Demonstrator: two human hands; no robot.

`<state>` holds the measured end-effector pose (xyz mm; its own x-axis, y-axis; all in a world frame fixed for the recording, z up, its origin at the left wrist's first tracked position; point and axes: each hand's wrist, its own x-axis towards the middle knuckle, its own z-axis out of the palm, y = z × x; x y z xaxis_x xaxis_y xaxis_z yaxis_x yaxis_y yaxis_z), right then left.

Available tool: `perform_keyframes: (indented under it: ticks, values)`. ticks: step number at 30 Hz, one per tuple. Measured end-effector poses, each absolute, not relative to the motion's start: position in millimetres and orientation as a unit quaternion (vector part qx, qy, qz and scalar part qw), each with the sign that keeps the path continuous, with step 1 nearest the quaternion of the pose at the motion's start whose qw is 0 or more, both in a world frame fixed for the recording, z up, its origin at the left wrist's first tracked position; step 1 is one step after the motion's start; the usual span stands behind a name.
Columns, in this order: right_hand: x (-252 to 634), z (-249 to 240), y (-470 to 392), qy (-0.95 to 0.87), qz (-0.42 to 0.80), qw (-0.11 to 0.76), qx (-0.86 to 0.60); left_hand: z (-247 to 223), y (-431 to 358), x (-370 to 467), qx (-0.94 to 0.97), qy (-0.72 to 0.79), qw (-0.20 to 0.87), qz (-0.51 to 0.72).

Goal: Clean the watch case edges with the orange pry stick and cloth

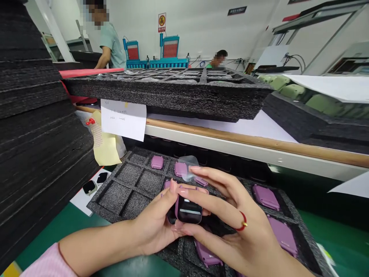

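Two bare hands hold a small watch-shaped unit (188, 211), its dark screen facing up, above a compartmented black foam tray (127, 202). The left grip (160, 219) is curled closed about its side; the right grip (240, 215) is partly closed, thumb and index finger set on opposite edges. A clear film (187, 175) lies at another right fingertip. Purple cases (266, 197) occupy compartments beyond, below and to the right of the grip. The tray rests over a green tabletop (52, 238); beyond the grip runs a wood-edged shelf (259, 146) bearing a thick foam block (161, 96). Tall foam stacks (29, 115) rise to the left; pale green cases (294, 92) lie far right. In the background — a white-walled room — are teal racks with red rods (170, 48) and two people. Writing: a white sheet (123, 123), left of and beyond the grip, carries handwriting too small to read. A red-bordered sign with a yellow disc (162, 22) and a dark plaque (237, 10) bear illegible lettering.
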<state>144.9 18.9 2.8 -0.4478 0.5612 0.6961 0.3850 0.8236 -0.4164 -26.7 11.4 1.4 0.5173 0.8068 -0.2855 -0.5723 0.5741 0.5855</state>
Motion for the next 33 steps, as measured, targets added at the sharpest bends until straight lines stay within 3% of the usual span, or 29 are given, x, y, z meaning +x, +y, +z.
perform_keyframes:
  ticks: [25,33]
  values:
    - [143.9,1.6,20.7,-0.835,0.171,0.431,-0.296,-4.4,14.0,-29.5,0.234,0.281,0.852,0.374]
    - [141.1,1.8,14.9,-0.794,0.328,0.406,-0.311,-0.1,13.9,-26.6,0.193,0.303,0.840,0.406]
